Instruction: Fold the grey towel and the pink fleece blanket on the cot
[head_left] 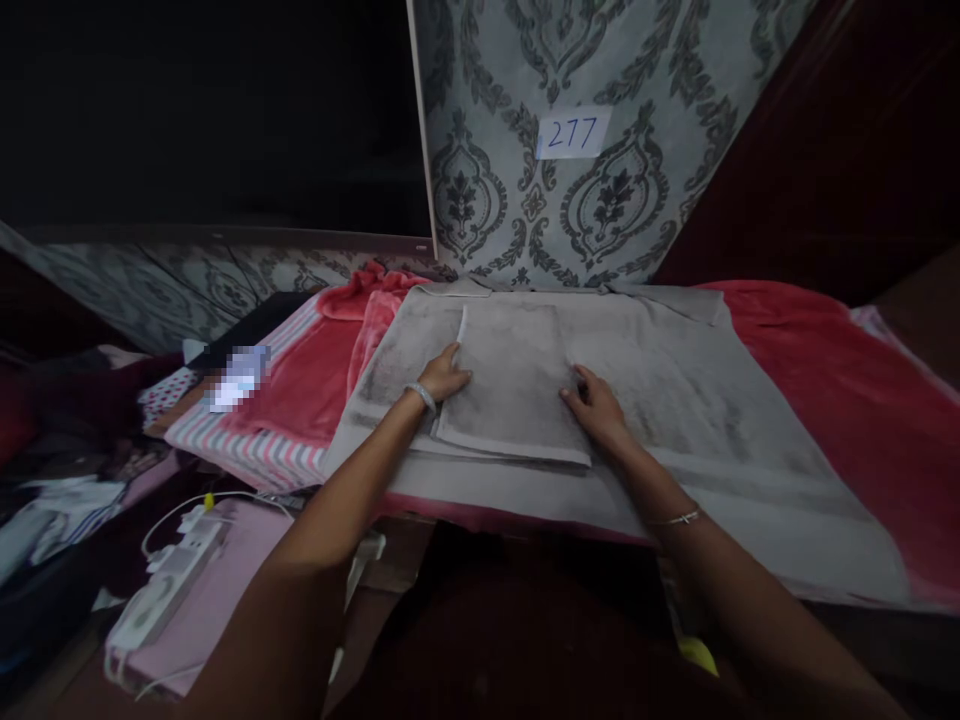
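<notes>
A grey towel (pixel 517 385), folded into a rectangle with a pale hem, lies flat on a larger grey cloth (pixel 675 400). My left hand (pixel 442 378) rests at the folded towel's left edge, its thumb spread over the fabric and its fingers pointing away from me. At the right edge is my right hand (pixel 596 405), thumb and index finger apart, touching or just beside the fold. The undersides of both hands are hidden.
A red plush blanket (pixel 292 385) with a striped border lies beneath the grey cloth. A large dark screen (pixel 217 120) stands behind at left. A power strip (pixel 169 580) sits on a pink surface lower left. Clothes (pixel 67 510) are piled at far left.
</notes>
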